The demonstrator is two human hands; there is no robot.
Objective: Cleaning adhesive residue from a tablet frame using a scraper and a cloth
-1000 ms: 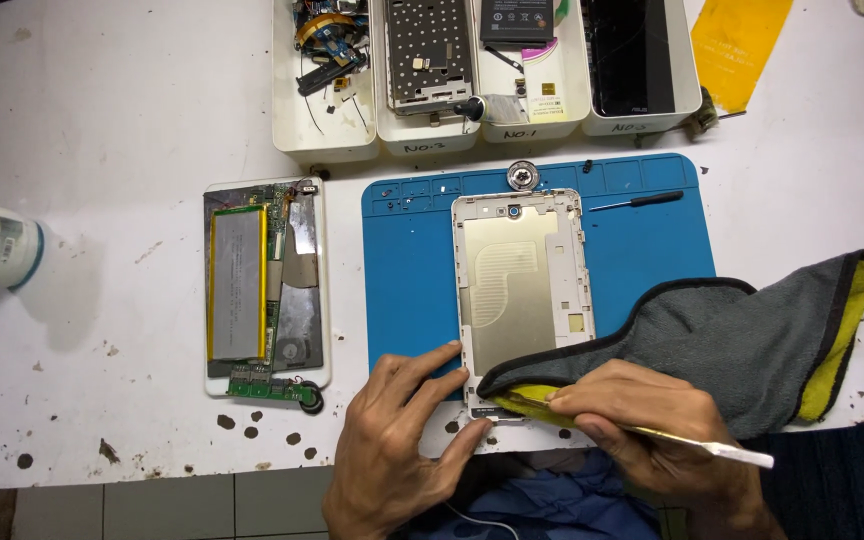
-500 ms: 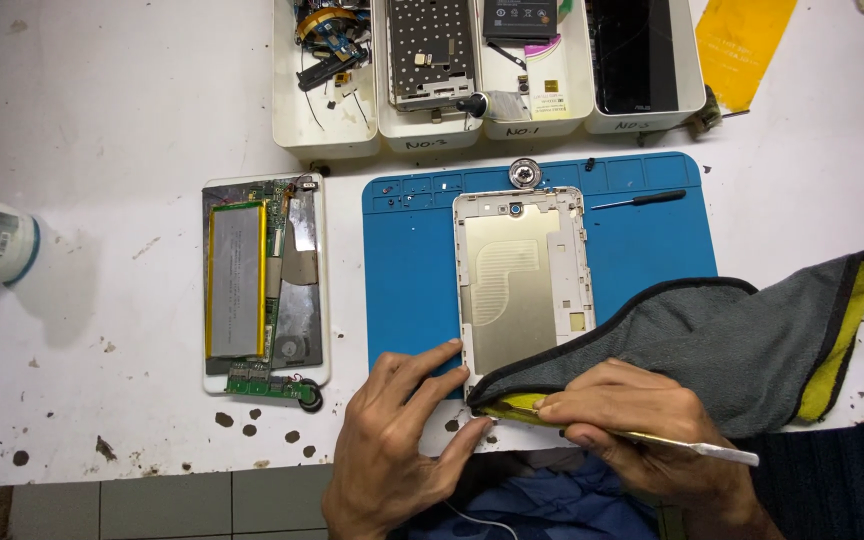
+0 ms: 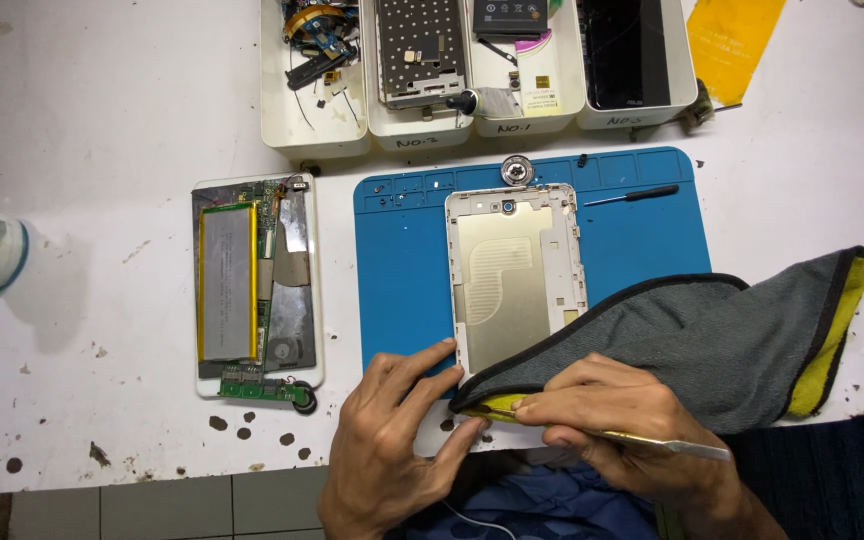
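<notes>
Under right-hand fingers (image 3: 592,395): metal spudger (image 3: 652,440)

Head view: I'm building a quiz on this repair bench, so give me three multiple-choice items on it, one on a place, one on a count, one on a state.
1. Where does the opened tablet with the exposed battery lie?
A. On the bare white table left of the blue mat
B. On the blue mat
C. In a tray

2. How many white trays stand along the table's far edge?
A. Two
B. Four
C. Six

3. What does the right hand hold?
A. Nothing
B. A thin flat pry tool
C. A black screwdriver

Answers:
1. A: it sits on the table, apart from the blue mat.
2. B: four trays stand side by side.
3. B: the thin pry tool juts from its fingers, while the black screwdriver lies untouched on the mat.
</notes>
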